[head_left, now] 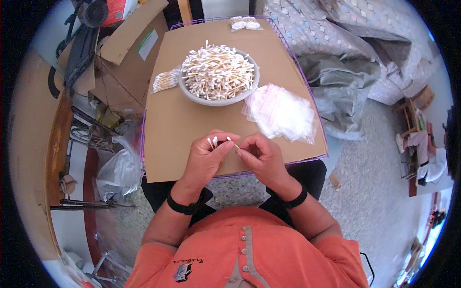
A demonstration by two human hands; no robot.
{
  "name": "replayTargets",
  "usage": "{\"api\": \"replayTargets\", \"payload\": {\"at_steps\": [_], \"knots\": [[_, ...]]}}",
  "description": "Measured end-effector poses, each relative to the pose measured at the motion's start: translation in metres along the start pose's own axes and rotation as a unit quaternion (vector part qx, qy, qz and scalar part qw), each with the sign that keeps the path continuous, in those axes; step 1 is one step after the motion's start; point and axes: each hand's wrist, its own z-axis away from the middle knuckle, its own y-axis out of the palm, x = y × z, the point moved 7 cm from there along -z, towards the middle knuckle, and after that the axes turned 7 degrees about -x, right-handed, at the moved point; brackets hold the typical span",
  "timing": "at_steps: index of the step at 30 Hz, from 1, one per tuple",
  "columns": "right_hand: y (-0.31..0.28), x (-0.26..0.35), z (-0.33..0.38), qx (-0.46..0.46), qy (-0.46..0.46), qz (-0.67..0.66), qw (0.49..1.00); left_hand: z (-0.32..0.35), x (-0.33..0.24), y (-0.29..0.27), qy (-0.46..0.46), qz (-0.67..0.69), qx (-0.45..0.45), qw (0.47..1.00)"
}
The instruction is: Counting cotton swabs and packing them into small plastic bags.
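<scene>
Both hands (235, 156) at cardboard (192, 115) near edge, holding swabs (213, 141)

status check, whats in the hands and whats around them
Left hand shut on cotton swabs. Right hand pinching one swab. Bowl of swabs ahead, plastic bags to its right.

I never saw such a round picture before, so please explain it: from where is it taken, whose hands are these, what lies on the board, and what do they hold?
The camera sits on a person's head and looks down, so the view bends at the rim. Both hands are that person's own. The left hand holds a few cotton swabs; the right hand pinches one more. On the cardboard sheet stand a grey bowl heaped with swabs and a pile of small clear bags.
</scene>
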Motion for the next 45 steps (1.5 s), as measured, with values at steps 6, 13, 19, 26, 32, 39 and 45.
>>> {"api": "replayTargets", "payload": {"at_steps": [6, 13, 19, 26, 32, 39, 45], "knots": [[0.001, 0.000, 0.001, -0.005, -0.009, 0.036, 0.999, 0.000, 0.000, 0.003, -0.005, -0.035, 0.020, 0.999], [0.001, 0.012, 0.001, -0.026, -0.084, 0.054, 0.995, 0.003, 0.000, 0.014, -0.019, 0.014, 0.083, 0.996], [0.005, 0.021, 0.005, -0.025, -0.107, 0.079, 0.991, 0.005, -0.011, 0.019, 0.078, -0.024, 0.079, 0.993], [-0.001, 0.047, 0.011, -0.026, -0.212, 0.140, 0.967, 0.009, -0.012, 0.020, 0.007, 0.020, 0.096, 0.995], [0.020, 0.109, 0.014, 0.096, -0.357, 0.267, 0.890, 0.019, 0.003, 0.016, 0.040, -0.122, 0.126, 0.984], [0.029, 0.094, 0.025, 0.217, -0.344, 0.329, 0.852, 0.028, -0.017, 0.027, 0.153, -0.058, 0.129, 0.978], [-0.040, 0.083, -0.001, 0.169, -0.274, 0.398, 0.859, 0.021, -0.028, 0.002, 0.037, -0.141, 0.079, 0.986]]}}
